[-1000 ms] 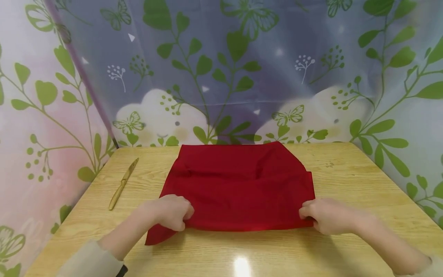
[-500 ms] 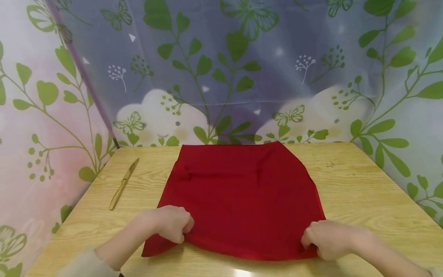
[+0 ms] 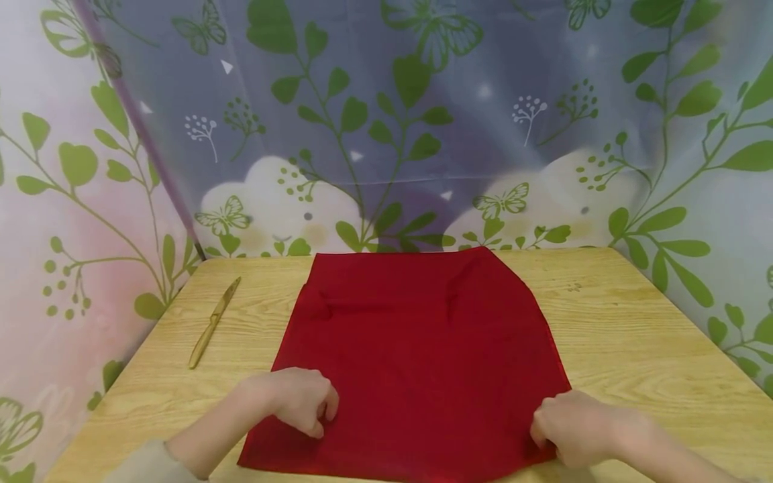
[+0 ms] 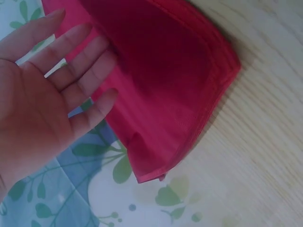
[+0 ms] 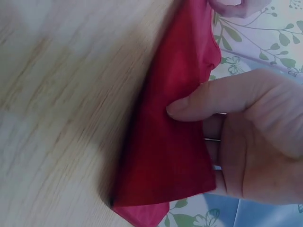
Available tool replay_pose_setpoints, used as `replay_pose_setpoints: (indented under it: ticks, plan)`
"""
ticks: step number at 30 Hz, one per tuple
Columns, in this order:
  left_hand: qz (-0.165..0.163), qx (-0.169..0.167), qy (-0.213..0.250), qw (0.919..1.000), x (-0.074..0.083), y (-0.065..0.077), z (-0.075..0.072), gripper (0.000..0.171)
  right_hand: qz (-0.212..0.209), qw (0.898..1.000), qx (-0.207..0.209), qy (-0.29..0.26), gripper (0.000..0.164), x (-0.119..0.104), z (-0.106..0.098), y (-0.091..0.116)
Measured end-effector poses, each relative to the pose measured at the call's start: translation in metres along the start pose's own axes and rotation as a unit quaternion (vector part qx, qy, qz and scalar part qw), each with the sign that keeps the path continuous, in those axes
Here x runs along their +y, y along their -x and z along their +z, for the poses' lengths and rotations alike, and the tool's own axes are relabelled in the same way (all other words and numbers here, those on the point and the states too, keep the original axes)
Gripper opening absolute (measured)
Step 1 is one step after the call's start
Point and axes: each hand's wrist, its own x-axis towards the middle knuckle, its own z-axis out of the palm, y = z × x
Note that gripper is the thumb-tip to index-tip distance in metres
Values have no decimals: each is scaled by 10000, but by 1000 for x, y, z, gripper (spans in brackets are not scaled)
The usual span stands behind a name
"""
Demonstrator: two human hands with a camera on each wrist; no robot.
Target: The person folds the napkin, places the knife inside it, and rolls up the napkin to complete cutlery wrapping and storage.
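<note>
A red cloth (image 3: pixel 423 349) with stitched hems lies spread over the middle of the table, its front edge near the bottom of the head view. Above its front left part is my left hand (image 3: pixel 298 402), fingers loosely bent. The left wrist view has that palm and its relaxed fingers beside the cloth's hemmed corner (image 4: pixel 189 113), holding nothing. At the front right corner my right hand (image 3: pixel 574 429) pinches the cloth. In the right wrist view the thumb (image 5: pixel 184 109) lies on top of the red fabric, with the other fingers partly hidden behind it.
A gold-coloured knife (image 3: pixel 214 322) lies on the wooden table (image 3: pixel 628 322) left of the cloth, blade pointing away. Printed curtains with leaves and butterflies (image 3: pixel 386 134) hang behind and at both sides of the table.
The cloth's front edge has come towards the person and down, unfolding flatter over the table. Both hands have moved nearer; the left hand has let go of the edge.
</note>
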Motion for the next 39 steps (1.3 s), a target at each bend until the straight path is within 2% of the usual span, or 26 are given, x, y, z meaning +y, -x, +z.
replay_pose_setpoints:
  ticks: [6, 9, 12, 15, 17, 19, 22, 24, 26, 29, 31, 35, 39]
  plan:
    - [-49, 233, -301, 9993, -2, -2, 1, 14, 26, 9997, -143, -220, 34, -7, -2, 1]
    - [-142, 309, -346, 9988, -2, -3, 0, 17, -96, 9994, -11, -320, 32, -4, -8, -2]
    - [-169, 381, -339, 9986, -3, -4, 0, 19, -103, 9987, 251, -427, 23, 8, -23, -10]
    - [-158, 453, -401, 9980, -4, -6, 0, 23, 39, 9967, 661, -474, 12, 33, -44, -25]
    - [-130, 525, -470, 9974, -4, -7, 2, 25, 271, 9930, 1031, -517, 6, 54, -57, -38]
    - [-115, 568, -510, 9970, -5, -8, 3, 29, 739, 9863, 1384, -507, 5, 75, -66, -50]
    - [-4, 669, -554, 9962, -6, -10, 6, 29, 1605, 9676, 1877, -533, 14, 106, -73, -66]
    - [110, 761, -625, 9951, -7, -10, 7, 28, 2157, 9535, 2024, -579, 16, 124, -74, -76]
    - [240, 898, -734, 9930, -9, -11, 8, 28, 2513, 9418, 2110, -732, 17, 140, -73, -86]
    - [368, 1060, -821, 9903, -11, -10, 9, 27, 2914, 9310, 2026, -856, 29, 159, -69, -99]
    - [389, 1083, -793, 9902, -11, -10, 10, 27, 3098, 9281, 1891, -837, 33, 168, -65, -106]
    - [357, 1020, -724, 9915, -12, -10, 11, 28, 3341, 9247, 1547, -970, 30, 178, -58, -117]
    - [346, 966, -729, 9920, -12, -10, 10, 28, 3397, 9215, 1332, -1331, 21, 182, -53, -122]
